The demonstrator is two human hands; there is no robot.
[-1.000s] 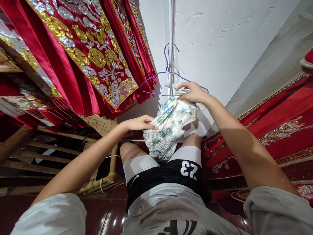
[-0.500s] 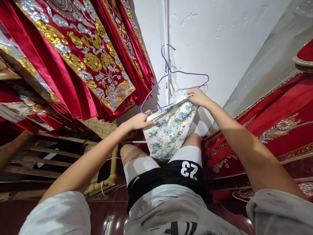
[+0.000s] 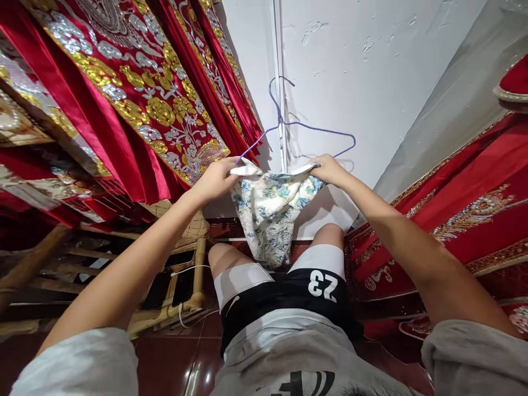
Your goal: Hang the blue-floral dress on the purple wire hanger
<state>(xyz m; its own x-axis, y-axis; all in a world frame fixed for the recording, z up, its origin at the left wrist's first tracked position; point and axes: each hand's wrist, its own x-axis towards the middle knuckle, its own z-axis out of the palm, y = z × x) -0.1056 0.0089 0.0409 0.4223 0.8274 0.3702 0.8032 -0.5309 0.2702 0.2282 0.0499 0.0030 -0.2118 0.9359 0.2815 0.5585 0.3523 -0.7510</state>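
Note:
A white garment with a blue floral print hangs down in front of my knees. My left hand grips its left top edge, fingers closed. My right hand pinches its right top edge. A purple wire hanger stands just above the cloth, its lower ends at my two hands and its hook up against the white wall. Whether the cloth is threaded on the hanger I cannot tell.
Red satin garments with gold and silver embroidery hang close on the left. More red embroidered fabric lies on the right. A bamboo chair with a white cable stands at lower left on the dark red tiled floor. White wall ahead.
My left hand has risen from the garment's side to its top edge by the hanger's left end. The cloth is now stretched between both hands, and the hanger has shifted slightly.

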